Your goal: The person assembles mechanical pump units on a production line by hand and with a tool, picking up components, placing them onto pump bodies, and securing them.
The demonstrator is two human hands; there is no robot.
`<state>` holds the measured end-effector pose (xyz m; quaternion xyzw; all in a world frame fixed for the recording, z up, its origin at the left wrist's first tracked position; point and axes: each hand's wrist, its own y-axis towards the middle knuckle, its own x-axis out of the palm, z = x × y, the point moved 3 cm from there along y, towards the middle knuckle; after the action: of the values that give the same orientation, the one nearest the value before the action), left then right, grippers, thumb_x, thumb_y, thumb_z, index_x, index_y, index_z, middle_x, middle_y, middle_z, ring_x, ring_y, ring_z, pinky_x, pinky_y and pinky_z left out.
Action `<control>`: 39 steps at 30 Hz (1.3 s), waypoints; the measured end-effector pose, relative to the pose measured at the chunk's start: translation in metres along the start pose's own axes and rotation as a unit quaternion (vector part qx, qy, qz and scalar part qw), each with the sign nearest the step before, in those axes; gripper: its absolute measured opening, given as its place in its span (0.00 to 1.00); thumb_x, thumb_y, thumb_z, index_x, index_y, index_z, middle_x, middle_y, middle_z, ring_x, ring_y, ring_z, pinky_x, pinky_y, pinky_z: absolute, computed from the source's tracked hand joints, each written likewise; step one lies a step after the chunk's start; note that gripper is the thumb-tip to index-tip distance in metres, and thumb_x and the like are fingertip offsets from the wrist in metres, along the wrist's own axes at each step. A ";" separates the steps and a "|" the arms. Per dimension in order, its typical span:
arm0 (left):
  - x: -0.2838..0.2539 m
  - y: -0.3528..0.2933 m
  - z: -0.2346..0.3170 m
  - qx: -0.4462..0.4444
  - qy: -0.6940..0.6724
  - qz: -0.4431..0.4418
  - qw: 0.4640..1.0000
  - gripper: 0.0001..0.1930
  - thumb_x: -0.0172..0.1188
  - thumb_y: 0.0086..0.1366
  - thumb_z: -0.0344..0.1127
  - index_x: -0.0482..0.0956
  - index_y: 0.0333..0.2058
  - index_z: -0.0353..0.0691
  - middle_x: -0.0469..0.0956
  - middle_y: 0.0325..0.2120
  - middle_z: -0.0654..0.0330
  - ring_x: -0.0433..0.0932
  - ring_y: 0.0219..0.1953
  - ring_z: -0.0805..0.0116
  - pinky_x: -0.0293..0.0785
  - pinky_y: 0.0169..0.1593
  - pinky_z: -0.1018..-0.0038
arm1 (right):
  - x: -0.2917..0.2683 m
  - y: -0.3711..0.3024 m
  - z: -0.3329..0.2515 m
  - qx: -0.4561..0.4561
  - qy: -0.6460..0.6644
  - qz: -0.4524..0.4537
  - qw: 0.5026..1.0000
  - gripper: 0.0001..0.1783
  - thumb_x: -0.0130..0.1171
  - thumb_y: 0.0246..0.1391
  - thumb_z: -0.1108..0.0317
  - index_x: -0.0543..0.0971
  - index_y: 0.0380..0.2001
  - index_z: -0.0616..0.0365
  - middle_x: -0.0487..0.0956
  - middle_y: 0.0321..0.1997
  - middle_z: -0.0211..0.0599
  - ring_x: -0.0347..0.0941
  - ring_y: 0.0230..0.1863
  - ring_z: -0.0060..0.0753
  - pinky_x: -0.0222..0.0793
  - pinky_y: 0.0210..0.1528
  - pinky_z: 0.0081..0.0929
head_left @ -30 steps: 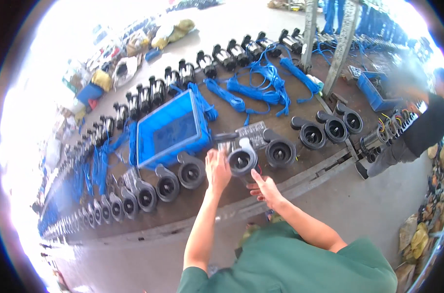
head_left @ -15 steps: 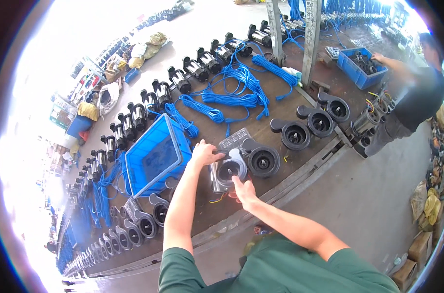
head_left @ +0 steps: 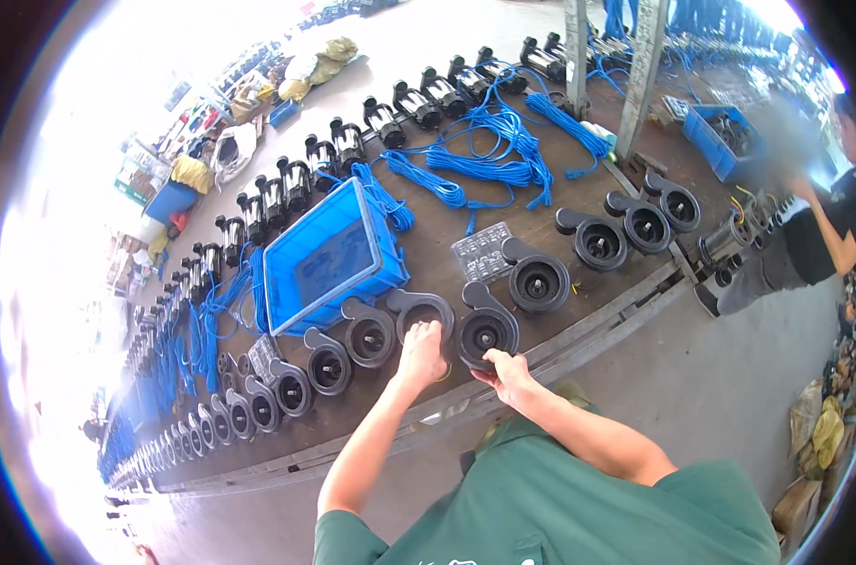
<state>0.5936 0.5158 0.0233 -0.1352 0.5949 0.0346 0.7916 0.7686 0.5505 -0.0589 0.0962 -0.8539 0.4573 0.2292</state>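
Observation:
My left hand [head_left: 422,354] is closed over the near rim of a black pump housing [head_left: 417,301], its fingers partly hidden. To its right, my right hand [head_left: 505,374] grips the near edge of another black pump [head_left: 485,315], thumb on the rim and fingers underneath. This pump stands with its round open face up, a metal shaft in the middle and its outlet pointing away. Another pump [head_left: 538,282] is just beyond it. A tray of small clear compartments [head_left: 482,251] lies behind.
A blue crate [head_left: 275,299] stands at left. Blue cable coils [head_left: 475,165] and a row of silver-bodied pumps [head_left: 386,122] line the far side. More pump housings [head_left: 329,367] run along the near edge. Metal posts [head_left: 642,80] rise at right, where a co-worker [head_left: 823,226] is beside another blue crate [head_left: 720,168].
The pump that was tilted between both hands now stands upright on the bench. My left hand has left its outlet and moved to the pump on the left. The view has shifted.

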 end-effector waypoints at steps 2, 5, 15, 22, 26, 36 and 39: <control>0.006 -0.007 0.001 -0.001 -0.017 0.045 0.999 0.16 0.62 0.47 0.24 0.73 0.37 0.34 0.77 0.42 0.43 0.74 0.50 0.44 0.69 0.54 0.56 | 0.006 0.002 -0.008 -0.015 0.009 0.009 1.000 0.11 0.56 0.51 0.78 0.78 0.39 0.71 0.82 0.39 0.48 0.83 0.37 0.44 0.87 0.38 0.43; 0.023 -0.009 -0.001 -0.018 0.029 0.143 0.989 0.11 0.68 0.48 0.29 0.75 0.30 0.38 0.80 0.34 0.50 0.77 0.44 0.49 0.70 0.50 0.58 | 0.014 0.012 -0.015 -0.017 0.023 0.024 0.999 0.11 0.55 0.50 0.78 0.76 0.36 0.76 0.80 0.38 0.51 0.83 0.35 0.48 0.88 0.36 0.45; 0.015 -0.002 -0.033 0.170 0.039 0.217 0.960 0.17 0.75 0.47 0.40 0.74 0.27 0.40 0.77 0.30 0.54 0.76 0.42 0.51 0.71 0.46 0.57 | 0.043 0.059 -0.046 -0.072 -0.033 0.064 0.995 0.10 0.58 0.50 0.74 0.77 0.34 0.70 0.81 0.37 0.48 0.82 0.35 0.46 0.87 0.32 0.45; 0.009 0.004 -0.040 0.183 0.046 0.217 0.958 0.17 0.76 0.46 0.37 0.74 0.27 0.41 0.77 0.30 0.56 0.76 0.42 0.53 0.70 0.46 0.59 | 0.039 0.061 -0.047 -0.072 -0.110 0.060 0.989 0.09 0.60 0.52 0.71 0.79 0.34 0.67 0.83 0.35 0.47 0.83 0.30 0.42 0.83 0.26 0.33; 0.007 0.004 -0.031 0.161 0.051 0.237 0.957 0.11 0.69 0.44 0.31 0.76 0.26 0.41 0.78 0.30 0.57 0.76 0.43 0.54 0.71 0.48 0.60 | 0.030 0.038 -0.044 -0.094 -0.107 0.009 0.990 0.12 0.62 0.55 0.66 0.80 0.37 0.66 0.83 0.35 0.45 0.83 0.30 0.39 0.82 0.30 0.31; 0.050 -0.045 0.117 -0.169 -0.550 0.262 0.775 0.28 0.72 0.61 0.37 0.69 0.54 0.31 0.77 0.46 0.49 0.81 0.42 0.61 0.79 0.44 0.66 | -0.164 -0.007 -0.172 -0.061 -0.230 0.086 0.967 0.38 0.63 0.55 0.32 0.76 0.55 0.52 0.85 0.44 0.39 0.82 0.40 0.30 0.77 0.41 0.33; 0.093 0.026 0.191 -0.273 -0.834 0.058 0.475 0.42 0.70 0.63 0.46 0.53 0.62 0.30 0.69 0.54 0.38 0.83 0.41 0.47 0.85 0.42 0.57 | -0.176 0.039 -0.247 -0.078 -0.159 0.010 0.984 0.43 0.67 0.54 0.35 0.71 0.60 0.57 0.84 0.41 0.42 0.82 0.36 0.34 0.78 0.33 0.31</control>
<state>0.7929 0.5794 -0.0212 -0.2168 -0.3793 0.3374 0.8339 0.9832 0.7683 -0.0538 0.1413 -0.9133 0.3707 0.0926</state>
